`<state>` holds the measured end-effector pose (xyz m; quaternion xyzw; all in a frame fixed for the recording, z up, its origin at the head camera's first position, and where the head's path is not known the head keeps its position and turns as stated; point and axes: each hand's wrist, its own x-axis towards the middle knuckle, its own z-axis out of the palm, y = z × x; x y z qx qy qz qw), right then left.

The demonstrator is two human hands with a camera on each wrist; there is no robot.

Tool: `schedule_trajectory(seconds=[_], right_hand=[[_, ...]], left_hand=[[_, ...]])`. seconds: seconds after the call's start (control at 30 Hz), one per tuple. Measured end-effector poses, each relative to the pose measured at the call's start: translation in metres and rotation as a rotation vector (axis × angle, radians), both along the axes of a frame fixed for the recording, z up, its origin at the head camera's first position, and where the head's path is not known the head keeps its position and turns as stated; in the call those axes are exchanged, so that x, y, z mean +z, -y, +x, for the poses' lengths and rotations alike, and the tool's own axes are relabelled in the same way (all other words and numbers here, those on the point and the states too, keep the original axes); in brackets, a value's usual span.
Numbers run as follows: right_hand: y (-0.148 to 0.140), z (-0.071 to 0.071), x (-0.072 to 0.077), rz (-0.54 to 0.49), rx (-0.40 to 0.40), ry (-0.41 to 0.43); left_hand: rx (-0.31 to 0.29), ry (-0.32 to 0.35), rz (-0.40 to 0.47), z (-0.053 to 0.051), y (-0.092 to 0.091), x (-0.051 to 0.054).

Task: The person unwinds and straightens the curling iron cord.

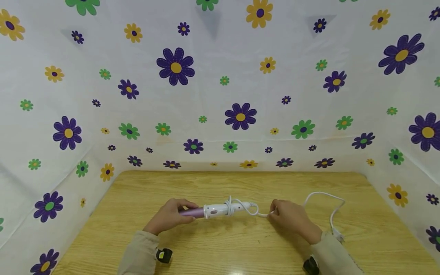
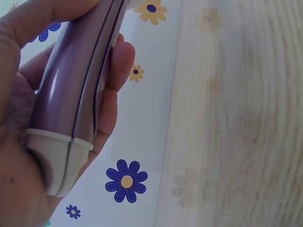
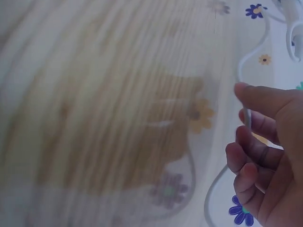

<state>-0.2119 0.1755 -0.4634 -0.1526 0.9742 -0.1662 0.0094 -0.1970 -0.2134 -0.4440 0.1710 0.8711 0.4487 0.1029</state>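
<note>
A hair straightener (image 1: 214, 211) with a white handle and a purple barrel is held level, low over the wooden table. My left hand (image 1: 169, 216) grips the purple barrel; in the left wrist view the split purple halves (image 2: 71, 80) and their white tips show within the fingers. White cord (image 1: 229, 206) is looped around the handle. Further along, my right hand (image 1: 290, 215) pinches the cord between thumb and fingers. In the right wrist view the pinched cord (image 3: 247, 116) runs through the fingers, and the other fingers are curled.
The rest of the cord curves behind my right hand to a white plug (image 1: 338, 234) on the right of the wooden table (image 1: 220, 248). Flower-patterned white cloth (image 1: 206, 95) encloses the back and sides.
</note>
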Motion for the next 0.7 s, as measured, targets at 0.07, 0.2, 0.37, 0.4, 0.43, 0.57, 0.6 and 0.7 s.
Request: schedule_trajectory(seconds=[0.07, 0.2, 0.37, 0.4, 0.43, 0.57, 0.6, 0.7], right_hand=[[-0.003, -0.002, 0.0, -0.029, -0.012, 0.003], [-0.009, -0.006, 0.0, -0.091, -0.034, 0.025], [-0.016, -0.011, 0.006, -0.19, -0.081, 0.044], [-0.017, -0.012, 0.008, -0.214, -0.089, 0.042], [-0.018, -0.013, 0.011, -0.24, -0.095, 0.041], [-0.022, -0.013, 0.021, -0.365, -0.085, 0.039], [-0.023, -0.013, 0.023, -0.397, -0.08, 0.048], [-0.025, -0.01, 0.031, -0.478, -0.063, 0.094]], left_hand=[[0.006, 0.007, 0.001, 0.0, 0.0, 0.001], [0.006, 0.015, 0.001, 0.001, 0.0, 0.003], [-0.006, -0.012, -0.02, 0.001, -0.002, 0.004], [-0.008, -0.016, -0.025, 0.001, -0.003, 0.004], [-0.009, -0.018, -0.028, 0.0, -0.003, 0.004], [-0.015, -0.002, -0.025, 0.0, -0.004, 0.004], [-0.017, 0.004, -0.024, 0.001, -0.004, 0.004], [-0.019, 0.016, -0.017, 0.002, -0.005, 0.003]])
